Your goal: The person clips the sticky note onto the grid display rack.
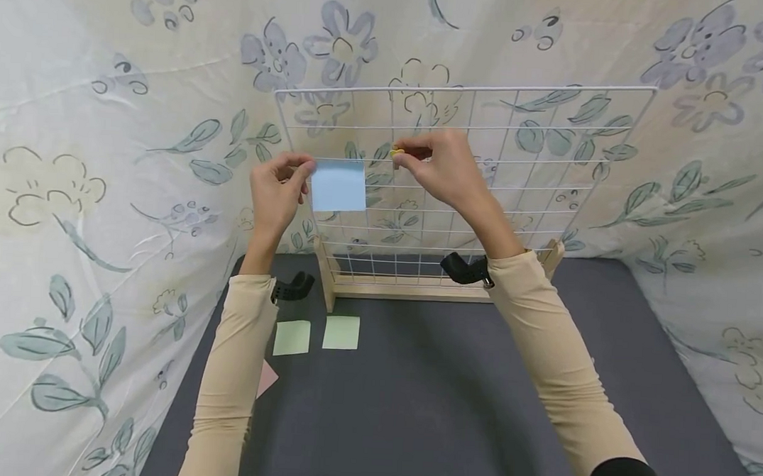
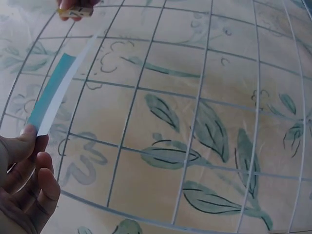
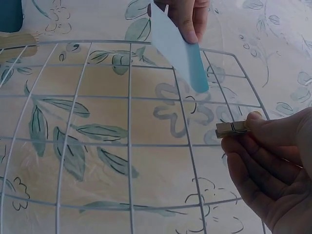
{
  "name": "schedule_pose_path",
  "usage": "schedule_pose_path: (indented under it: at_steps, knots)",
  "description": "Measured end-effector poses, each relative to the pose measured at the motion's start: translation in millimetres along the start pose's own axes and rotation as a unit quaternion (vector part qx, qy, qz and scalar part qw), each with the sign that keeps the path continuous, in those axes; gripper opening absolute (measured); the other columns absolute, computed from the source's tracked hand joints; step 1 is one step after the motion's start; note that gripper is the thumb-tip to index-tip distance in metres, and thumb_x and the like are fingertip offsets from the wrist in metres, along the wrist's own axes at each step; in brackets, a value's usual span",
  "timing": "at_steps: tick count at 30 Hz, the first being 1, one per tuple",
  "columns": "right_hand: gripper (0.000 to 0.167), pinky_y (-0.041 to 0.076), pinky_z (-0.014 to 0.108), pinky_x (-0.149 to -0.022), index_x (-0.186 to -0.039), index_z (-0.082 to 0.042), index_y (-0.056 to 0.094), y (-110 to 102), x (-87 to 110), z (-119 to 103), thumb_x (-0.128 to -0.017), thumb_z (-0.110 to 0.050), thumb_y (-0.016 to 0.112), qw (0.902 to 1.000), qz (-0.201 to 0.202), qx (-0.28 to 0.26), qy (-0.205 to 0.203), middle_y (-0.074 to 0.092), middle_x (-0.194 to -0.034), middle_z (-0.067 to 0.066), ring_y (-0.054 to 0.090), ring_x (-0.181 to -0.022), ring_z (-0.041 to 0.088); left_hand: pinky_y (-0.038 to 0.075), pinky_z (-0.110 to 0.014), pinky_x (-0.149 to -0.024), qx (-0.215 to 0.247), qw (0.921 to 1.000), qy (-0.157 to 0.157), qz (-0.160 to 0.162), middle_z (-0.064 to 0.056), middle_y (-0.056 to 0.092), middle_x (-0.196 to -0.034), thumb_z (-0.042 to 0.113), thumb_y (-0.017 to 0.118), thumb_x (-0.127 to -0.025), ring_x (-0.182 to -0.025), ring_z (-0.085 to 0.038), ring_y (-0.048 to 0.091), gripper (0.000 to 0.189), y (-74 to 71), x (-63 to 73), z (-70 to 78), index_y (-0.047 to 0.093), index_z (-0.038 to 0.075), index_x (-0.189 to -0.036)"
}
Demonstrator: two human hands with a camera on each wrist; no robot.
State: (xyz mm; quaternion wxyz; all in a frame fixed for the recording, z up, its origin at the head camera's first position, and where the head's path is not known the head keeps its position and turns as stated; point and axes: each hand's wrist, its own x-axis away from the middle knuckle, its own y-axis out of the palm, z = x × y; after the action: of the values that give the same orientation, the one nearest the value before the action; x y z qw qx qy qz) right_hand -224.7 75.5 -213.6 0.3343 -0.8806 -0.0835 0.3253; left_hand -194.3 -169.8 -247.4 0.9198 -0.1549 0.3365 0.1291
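A light blue sticky note [image 1: 339, 186] hangs against the upper left of a white wire grid [image 1: 471, 159]. My left hand [image 1: 276, 191] pinches its left edge between thumb and fingers; in the left wrist view the note [image 2: 52, 97] shows nearly edge-on, slightly bent. To the right of the note, apart from it, my right hand [image 1: 445, 166] pinches a small wooden clothespin [image 3: 233, 128] with a yellow part. The clothespin is in front of the grid's upper middle.
The grid stands in a wooden base [image 1: 411, 293] on a dark grey table [image 1: 412, 410]. Two pale green notes [image 1: 292, 338] lie before it, and a pink note [image 1: 267, 379] is partly hidden by the left sleeve. A floral cloth [image 1: 102, 183] hangs behind and at both sides.
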Motion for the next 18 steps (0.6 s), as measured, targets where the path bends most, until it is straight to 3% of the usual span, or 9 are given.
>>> schedule_pose_path:
  at_steps: [6,13,18]
  knots:
    - [0.019,0.052,0.025,-0.074,-0.105,-0.001,0.076,1,-12.2,-6,-0.091,-0.013,0.071,0.9998,0.011,-0.014,-0.005,0.074,-0.098,0.011,0.071,-0.086,0.019,0.037,-0.015,-0.044,0.005,1.0,0.003,0.005,-0.029,0.055,-0.065,-0.004,0.065,-0.092,-0.047,-0.025,0.046,0.013,1.7,-11.0,-0.5,0.068,-0.016,-0.093]
    - [0.019,0.051,0.021,-0.074,-0.106,-0.001,0.075,1,-26.0,-17,-0.092,-0.012,0.07,0.9996,0.01,-0.017,-0.02,0.074,-0.098,0.011,0.07,-0.085,0.018,0.038,-0.017,-0.043,0.026,0.999,-0.029,0.021,-0.002,0.058,-0.061,0.005,0.069,-0.091,-0.046,-0.013,0.047,0.013,-1.6,-28.9,-22.6,0.072,-0.007,-0.094]
    - [0.019,0.053,0.023,-0.078,-0.106,-0.001,0.075,-1,-36.4,-26,-0.092,-0.013,0.07,0.9992,0.012,-0.011,-0.035,0.074,-0.099,0.011,0.07,-0.084,0.017,0.039,-0.019,-0.042,0.044,0.9978,-0.039,0.031,-0.003,0.06,-0.068,0.008,0.071,-0.09,-0.047,-0.015,0.047,0.011,-6.9,-38.8,-21.0,0.074,-0.002,-0.094]
